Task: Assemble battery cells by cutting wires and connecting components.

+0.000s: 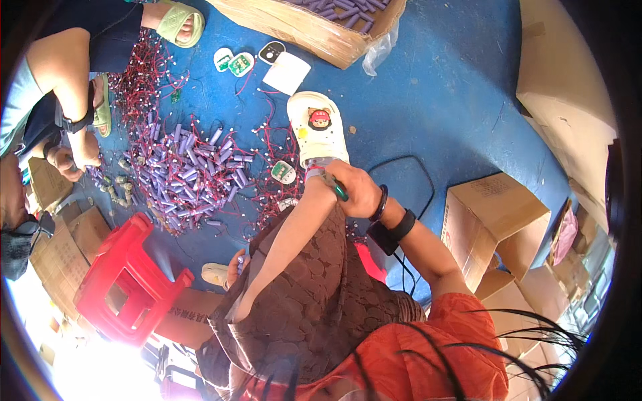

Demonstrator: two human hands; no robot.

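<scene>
My right hand (pixel 358 190) is closed around a small green-handled tool (pixel 336 188), resting against my raised shin just above the cream clog (pixel 317 130). The tool's working end is mostly covered, so its exact kind is unclear. Low on the other side of my leg, my left hand (pixel 234 269) is partly hidden behind the knee and brown patterned cloth. Its fingers are closed on a purple cylindrical battery cell (pixel 241 262). Beyond it spreads a heap of purple battery cells (pixel 190 167) with thin red wires. A white round-cornered case with a green circuit board (pixel 283 172) lies near my foot.
A co-worker's hands (pixel 75 157) are busy at the left, beside a tangle of red wires (pixel 144 73). A red plastic stool (pixel 130 281) stands at lower left. Ahead is a carton of purple cells (pixel 314 30); an open cardboard box (pixel 491 214) sits right, near a black cable (pixel 428 177).
</scene>
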